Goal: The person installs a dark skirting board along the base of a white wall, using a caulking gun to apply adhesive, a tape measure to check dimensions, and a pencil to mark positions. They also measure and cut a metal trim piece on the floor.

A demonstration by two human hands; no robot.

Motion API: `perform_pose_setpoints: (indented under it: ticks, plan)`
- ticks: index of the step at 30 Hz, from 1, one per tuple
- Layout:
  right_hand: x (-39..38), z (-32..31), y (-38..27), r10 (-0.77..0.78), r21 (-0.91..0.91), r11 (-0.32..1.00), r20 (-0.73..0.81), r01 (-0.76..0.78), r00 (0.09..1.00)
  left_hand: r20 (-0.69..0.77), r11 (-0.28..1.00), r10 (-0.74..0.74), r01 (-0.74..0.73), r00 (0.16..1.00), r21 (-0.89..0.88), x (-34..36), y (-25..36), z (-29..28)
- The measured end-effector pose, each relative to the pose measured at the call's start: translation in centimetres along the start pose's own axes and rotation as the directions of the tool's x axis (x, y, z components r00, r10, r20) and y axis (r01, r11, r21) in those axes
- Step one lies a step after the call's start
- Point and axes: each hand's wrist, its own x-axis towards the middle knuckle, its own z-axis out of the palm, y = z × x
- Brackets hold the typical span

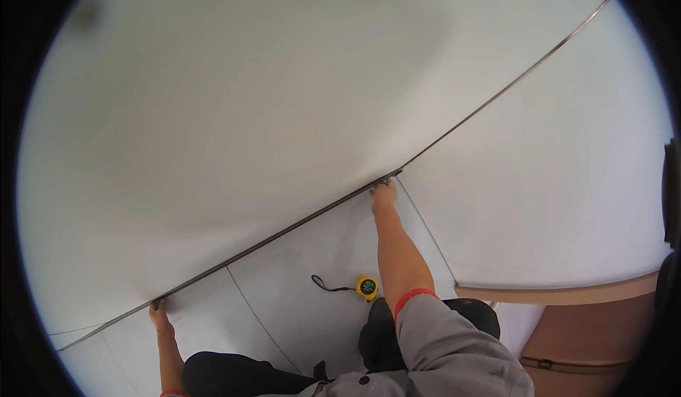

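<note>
A long, dark, narrow strip (284, 232) lies along the foot of the white wall (234, 113), slanting from lower left to the middle. My left hand (162, 317) grips it toward its left end, with the thumb side showing. Far along to the right, my right hand (384, 192) has its curled fingers on the strip, close to the end at the corner. Part of the fingers of both hands is hidden in shade. On the floor between my arms, left of my right forearm, rests a yellow tape measure (367, 287) with a black wrist cord.
Pale floor tiles (298, 298) with thin dark joints lie beneath me. Another white wall (560, 170) meets the first at a corner with a thin metal edge (496, 95). At lower right are a wooden ledge (567, 295) and brown panels (582, 333). My bent knees are close by.
</note>
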Motion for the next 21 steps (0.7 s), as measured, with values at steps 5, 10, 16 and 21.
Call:
perform_pose_setpoints:
  ticks: [5, 10, 16, 21]
  plan:
    - [2.9, -3.1, -3.4, 0.090, 0.375, 0.926, -0.090, -0.050, 0.992, 0.035, 0.999, -0.040, 0.039, 0.999, 0.020, -0.1, 0.2, 2.8]
    - [2.4, -2.8, -4.3, 0.073, 0.385, 0.922, -0.099, -0.029, 0.992, 0.100, 0.999, -0.044, 0.045, 0.994, -0.004, -0.6, 1.4, 0.6]
    - [5.1, -3.3, -0.7, -0.077, -0.007, 0.997, -0.138, 0.077, 0.987, 0.142, 0.997, -0.078, 0.079, 0.987, -0.006, -1.1, 2.2, 3.2]
    - [-1.4, 2.7, 3.5, 0.004, 0.242, 0.970, -0.080, 0.015, 0.997, 0.084, 1.000, -0.023, 0.023, 0.996, 0.000, -1.9, 3.2, 2.0]
